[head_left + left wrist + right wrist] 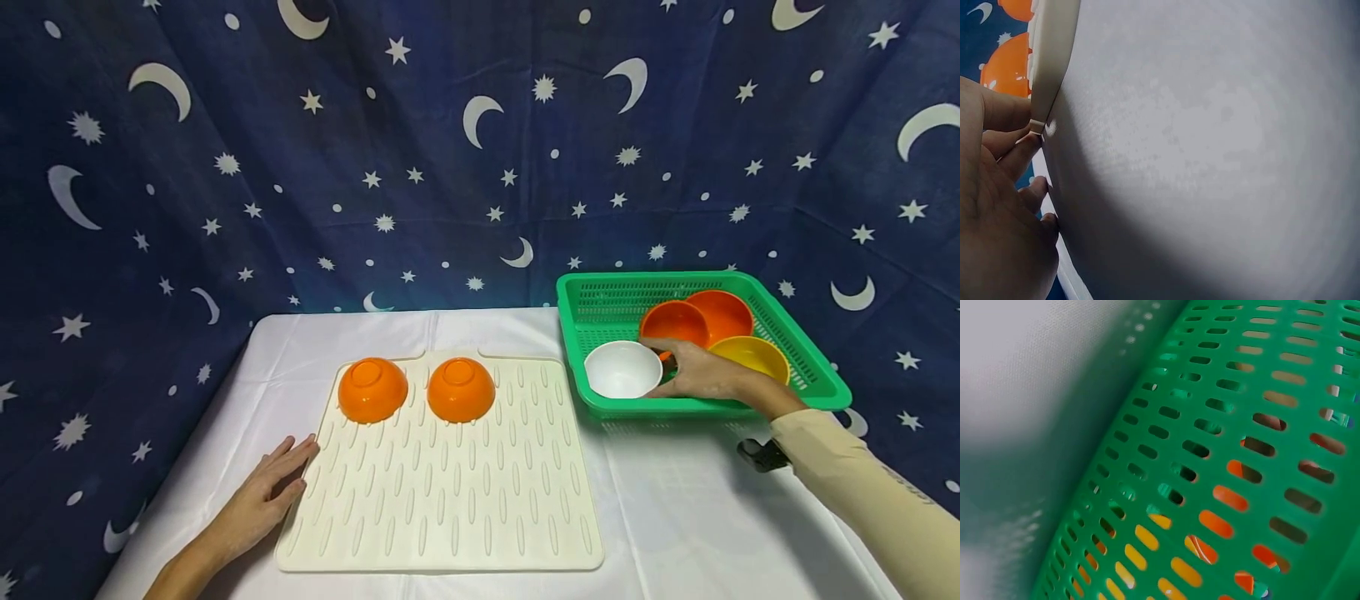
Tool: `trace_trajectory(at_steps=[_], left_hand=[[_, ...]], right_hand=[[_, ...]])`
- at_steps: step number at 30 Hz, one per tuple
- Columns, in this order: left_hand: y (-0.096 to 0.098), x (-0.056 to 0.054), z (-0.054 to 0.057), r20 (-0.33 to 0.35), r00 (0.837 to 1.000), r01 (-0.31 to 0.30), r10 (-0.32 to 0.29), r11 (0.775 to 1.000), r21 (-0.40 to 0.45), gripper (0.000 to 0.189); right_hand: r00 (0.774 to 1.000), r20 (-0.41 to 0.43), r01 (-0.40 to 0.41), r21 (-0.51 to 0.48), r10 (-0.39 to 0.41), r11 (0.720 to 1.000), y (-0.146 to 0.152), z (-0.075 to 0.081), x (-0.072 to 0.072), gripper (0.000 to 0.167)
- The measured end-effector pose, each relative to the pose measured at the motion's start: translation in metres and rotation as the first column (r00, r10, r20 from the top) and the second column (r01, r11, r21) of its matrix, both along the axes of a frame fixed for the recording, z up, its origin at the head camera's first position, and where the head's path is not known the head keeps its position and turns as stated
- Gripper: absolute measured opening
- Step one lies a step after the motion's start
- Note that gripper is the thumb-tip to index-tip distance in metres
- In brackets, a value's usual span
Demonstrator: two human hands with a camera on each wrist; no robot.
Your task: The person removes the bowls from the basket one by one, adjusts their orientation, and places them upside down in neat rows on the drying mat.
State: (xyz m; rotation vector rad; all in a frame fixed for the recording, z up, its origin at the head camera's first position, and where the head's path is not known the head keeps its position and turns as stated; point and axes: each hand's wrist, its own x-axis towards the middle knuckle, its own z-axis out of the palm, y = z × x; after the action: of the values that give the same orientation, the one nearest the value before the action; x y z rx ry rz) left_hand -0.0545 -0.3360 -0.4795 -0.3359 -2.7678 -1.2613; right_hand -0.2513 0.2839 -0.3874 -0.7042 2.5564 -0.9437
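My right hand (697,371) reaches over the near rim of the green basket (810,333). Its thumb and fingers curl about the right side of a white bowl (621,371) at the basket's left end. In the right wrist view the perforated basket wall (1166,431) hides most of that hand. My left hand (258,500) rests by the left edge of a cream ridged drying mat (450,500), fingers extended and fingertips at the edge. Two orange bowls, a left one (372,390) and a right one (461,389), lie upside down along the mat's far side.
Inside the basket, two more orange bowls (723,315) lean together at the back, with a yellow bowl (753,357) at the right. A white cloth (667,500) covers the table. Behind it hangs a dark blue curtain (420,117) with moons and stars.
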Motion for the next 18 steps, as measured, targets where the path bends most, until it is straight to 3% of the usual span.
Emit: trace_trajectory(at_steps=[9,18], left_hand=[[-0.004,0.006,0.002,-0.011,1.0,-0.005,0.005,0.999,-0.046,0.047],[0.0,0.002,0.001,0.001,1.0,-0.003,0.003,0.999,-0.045,0.048]], right_hand=[[1.0,0.011,-0.021,-0.022,0.021,1.0,-0.01,-0.008,-0.001,0.087],[1.0,-0.01,0.026,-0.047,-0.026,0.999,-0.011,-0.01,-0.003,0.098]])
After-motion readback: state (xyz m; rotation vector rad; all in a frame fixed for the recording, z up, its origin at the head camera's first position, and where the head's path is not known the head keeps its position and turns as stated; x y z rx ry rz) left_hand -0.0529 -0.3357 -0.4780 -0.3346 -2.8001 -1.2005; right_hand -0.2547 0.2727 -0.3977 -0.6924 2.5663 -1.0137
